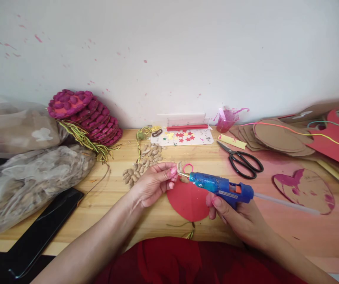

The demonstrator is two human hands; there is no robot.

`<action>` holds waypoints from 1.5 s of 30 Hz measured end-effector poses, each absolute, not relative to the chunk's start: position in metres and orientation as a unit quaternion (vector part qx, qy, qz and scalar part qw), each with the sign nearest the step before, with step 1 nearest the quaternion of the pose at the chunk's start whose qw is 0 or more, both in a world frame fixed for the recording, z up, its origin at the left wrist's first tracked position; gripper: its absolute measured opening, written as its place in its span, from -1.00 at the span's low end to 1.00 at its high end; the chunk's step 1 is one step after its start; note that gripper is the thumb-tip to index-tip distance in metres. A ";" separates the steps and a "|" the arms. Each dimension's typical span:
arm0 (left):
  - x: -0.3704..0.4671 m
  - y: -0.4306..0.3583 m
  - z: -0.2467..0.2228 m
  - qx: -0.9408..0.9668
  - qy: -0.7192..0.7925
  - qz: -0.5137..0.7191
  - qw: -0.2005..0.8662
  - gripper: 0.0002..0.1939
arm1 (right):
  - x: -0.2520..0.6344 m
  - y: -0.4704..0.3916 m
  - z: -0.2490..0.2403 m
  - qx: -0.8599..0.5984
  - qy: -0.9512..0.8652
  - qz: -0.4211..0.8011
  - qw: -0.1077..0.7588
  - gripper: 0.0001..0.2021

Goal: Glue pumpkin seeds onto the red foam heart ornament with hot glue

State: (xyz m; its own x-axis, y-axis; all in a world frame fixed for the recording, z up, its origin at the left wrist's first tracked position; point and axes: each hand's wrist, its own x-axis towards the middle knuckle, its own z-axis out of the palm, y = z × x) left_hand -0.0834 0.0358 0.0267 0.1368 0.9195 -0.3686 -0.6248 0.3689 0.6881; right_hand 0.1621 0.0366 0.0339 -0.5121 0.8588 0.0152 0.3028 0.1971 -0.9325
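Note:
Pinched in the fingertips of my left hand (157,181) is a peanut (179,167). My right hand (237,217) grips a blue glue gun (213,184) by its handle, and the metal nozzle points left, at or very near the peanut. A clear glue stick (284,203) juts from the gun's rear. Beneath both hands lies a red round piece (189,203), partly covered by the gun, with another peanut (184,179) near its upper edge. Left of it, loose peanuts (148,156) are heaped on the wooden table.
Black scissors (243,161), cardboard discs (278,138) and a pink-stained cardboard heart (304,189) lie to the right. A stack of magenta peanut-covered discs (89,116), a plastic bag of peanuts (24,189) and a black phone (43,232) are left. Paper stars (184,136) and a stained cup (227,119) stand behind.

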 end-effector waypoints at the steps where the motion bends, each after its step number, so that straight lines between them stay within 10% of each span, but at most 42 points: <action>1: -0.083 0.036 0.027 0.189 0.390 0.529 0.729 -0.79 | 0.162 0.036 0.034 -0.402 -0.720 0.488 0.285 -0.63; 31: -0.087 0.036 0.035 0.219 0.411 0.531 0.708 -0.75 | 0.159 0.039 0.034 -0.434 -0.704 0.479 0.296 -0.63; 45: -0.100 0.029 0.038 0.705 0.604 0.307 0.209 -0.84 | 0.149 0.049 0.026 -0.495 -0.532 0.606 0.325 -0.56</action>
